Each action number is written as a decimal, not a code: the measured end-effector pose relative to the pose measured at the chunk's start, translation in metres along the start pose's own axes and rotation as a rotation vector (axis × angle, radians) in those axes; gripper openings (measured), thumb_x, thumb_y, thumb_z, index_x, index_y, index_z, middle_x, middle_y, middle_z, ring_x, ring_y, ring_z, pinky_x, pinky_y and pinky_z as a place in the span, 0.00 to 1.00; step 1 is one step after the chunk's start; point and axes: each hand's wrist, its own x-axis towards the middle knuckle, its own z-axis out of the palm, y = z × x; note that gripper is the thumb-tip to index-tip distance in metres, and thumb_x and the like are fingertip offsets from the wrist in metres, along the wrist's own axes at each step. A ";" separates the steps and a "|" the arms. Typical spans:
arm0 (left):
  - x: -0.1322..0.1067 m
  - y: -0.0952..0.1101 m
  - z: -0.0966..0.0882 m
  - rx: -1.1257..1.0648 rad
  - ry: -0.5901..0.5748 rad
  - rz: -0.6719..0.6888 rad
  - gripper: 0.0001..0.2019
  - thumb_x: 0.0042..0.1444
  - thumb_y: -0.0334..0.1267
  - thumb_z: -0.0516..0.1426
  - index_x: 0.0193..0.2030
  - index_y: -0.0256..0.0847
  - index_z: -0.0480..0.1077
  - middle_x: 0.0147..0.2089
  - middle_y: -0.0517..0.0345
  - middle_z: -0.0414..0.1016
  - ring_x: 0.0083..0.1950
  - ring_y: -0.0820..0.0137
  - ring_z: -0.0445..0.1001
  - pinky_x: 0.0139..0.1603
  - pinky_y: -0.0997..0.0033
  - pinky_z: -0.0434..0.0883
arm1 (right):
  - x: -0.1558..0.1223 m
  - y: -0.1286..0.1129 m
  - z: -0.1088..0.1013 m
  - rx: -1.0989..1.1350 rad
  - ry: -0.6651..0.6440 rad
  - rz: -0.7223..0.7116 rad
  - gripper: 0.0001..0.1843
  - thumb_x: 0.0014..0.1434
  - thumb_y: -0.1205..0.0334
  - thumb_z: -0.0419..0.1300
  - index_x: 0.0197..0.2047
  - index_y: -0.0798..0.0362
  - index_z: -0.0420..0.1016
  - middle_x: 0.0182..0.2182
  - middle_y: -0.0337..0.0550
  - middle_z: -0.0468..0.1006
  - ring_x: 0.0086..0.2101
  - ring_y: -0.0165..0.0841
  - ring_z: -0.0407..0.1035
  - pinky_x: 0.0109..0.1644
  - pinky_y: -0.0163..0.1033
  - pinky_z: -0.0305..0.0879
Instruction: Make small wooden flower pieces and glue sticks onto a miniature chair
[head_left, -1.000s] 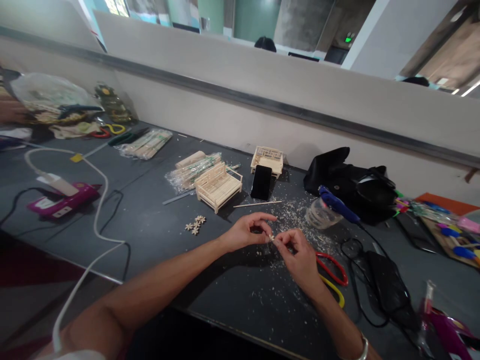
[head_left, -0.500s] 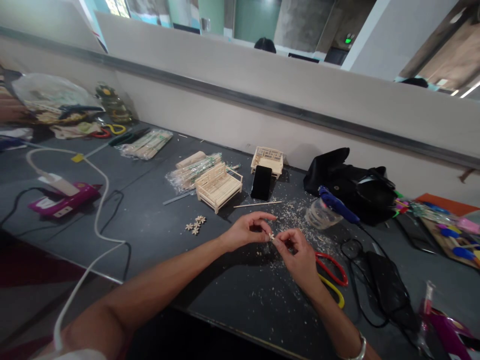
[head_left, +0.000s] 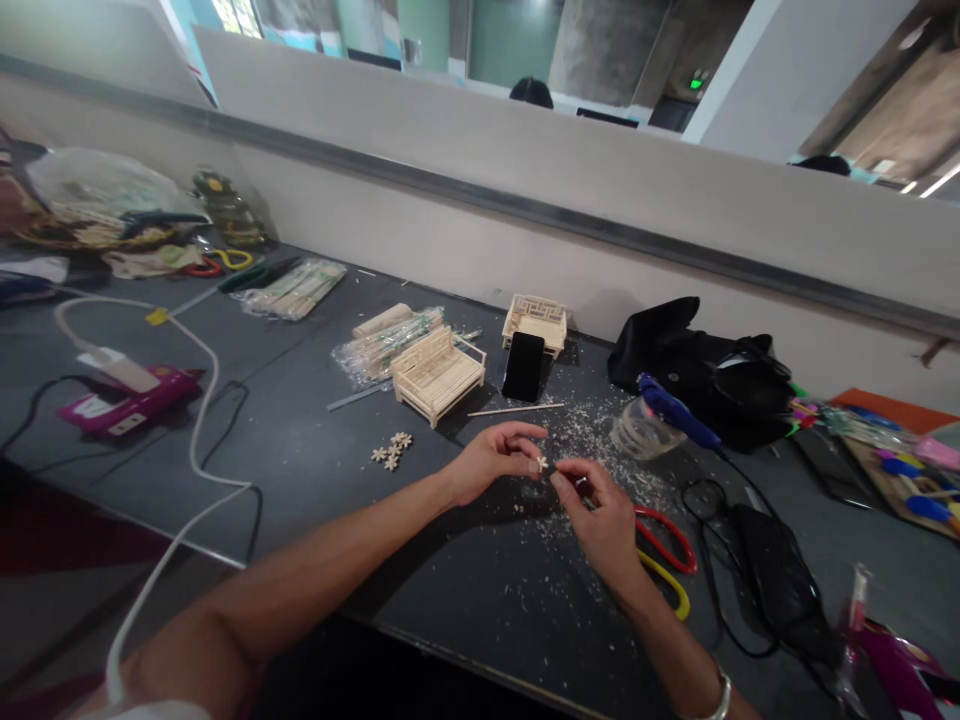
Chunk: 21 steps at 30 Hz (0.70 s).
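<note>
My left hand (head_left: 491, 457) pinches a tiny wooden flower piece (head_left: 541, 463) between thumb and fingertips, just above the dark table (head_left: 315, 450). My right hand (head_left: 600, 510) is beside it, fingers curled in a pinch a little to the right of the piece; what it holds is too small to make out. Wood shavings (head_left: 592, 430) lie scattered under and behind both hands. Three similar wooden flowers (head_left: 391, 451) lie on the table to the left.
A small wooden bench model (head_left: 437, 372), a black phone (head_left: 523, 366) leaning on another wooden model (head_left: 535, 318), a thin stick (head_left: 514, 408), red and yellow handled scissors (head_left: 664, 555), a black bag (head_left: 697, 365), a plastic cup (head_left: 637, 428), stick packets (head_left: 382, 340), a pink glue gun (head_left: 124, 400) and cables.
My right hand has drawn slightly away to the right, leaving the flower piece in my left fingertips. Nothing else moved.
</note>
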 end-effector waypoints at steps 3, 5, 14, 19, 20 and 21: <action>-0.001 0.000 0.001 0.011 -0.008 0.006 0.23 0.38 0.33 0.72 0.44 0.37 0.75 0.29 0.63 0.78 0.29 0.76 0.74 0.39 0.72 0.71 | 0.000 -0.001 0.000 0.001 0.006 -0.019 0.06 0.59 0.58 0.60 0.35 0.49 0.77 0.29 0.40 0.81 0.26 0.32 0.73 0.29 0.35 0.70; -0.001 0.000 0.001 0.031 -0.010 0.010 0.23 0.38 0.32 0.72 0.44 0.38 0.75 0.29 0.63 0.78 0.29 0.76 0.73 0.39 0.72 0.71 | 0.000 -0.001 0.000 -0.004 -0.001 -0.018 0.07 0.59 0.57 0.59 0.35 0.49 0.77 0.28 0.40 0.81 0.25 0.31 0.72 0.29 0.35 0.69; -0.003 0.000 0.003 0.104 -0.011 0.027 0.22 0.40 0.32 0.71 0.45 0.39 0.75 0.31 0.62 0.76 0.32 0.75 0.72 0.42 0.71 0.69 | 0.000 -0.002 0.001 -0.030 -0.023 -0.002 0.10 0.60 0.55 0.59 0.32 0.49 0.79 0.27 0.40 0.82 0.24 0.31 0.72 0.28 0.34 0.69; -0.004 0.000 0.003 0.134 -0.025 0.037 0.22 0.41 0.32 0.70 0.46 0.39 0.75 0.31 0.62 0.76 0.32 0.75 0.72 0.41 0.71 0.68 | 0.001 -0.003 0.001 -0.040 -0.024 -0.023 0.10 0.59 0.57 0.58 0.31 0.49 0.78 0.25 0.39 0.81 0.23 0.31 0.71 0.27 0.34 0.68; -0.004 0.000 0.002 0.140 -0.027 0.041 0.22 0.41 0.32 0.70 0.46 0.39 0.75 0.31 0.62 0.76 0.33 0.75 0.72 0.42 0.71 0.68 | 0.001 -0.003 0.001 -0.044 -0.031 -0.028 0.10 0.59 0.57 0.58 0.30 0.49 0.78 0.25 0.39 0.81 0.23 0.31 0.71 0.27 0.34 0.68; -0.004 0.000 0.002 0.146 -0.029 0.044 0.23 0.41 0.32 0.70 0.47 0.39 0.74 0.31 0.62 0.76 0.33 0.74 0.72 0.42 0.71 0.68 | 0.001 -0.003 0.001 -0.047 -0.036 -0.033 0.10 0.59 0.57 0.58 0.30 0.48 0.78 0.25 0.38 0.81 0.23 0.31 0.71 0.27 0.34 0.67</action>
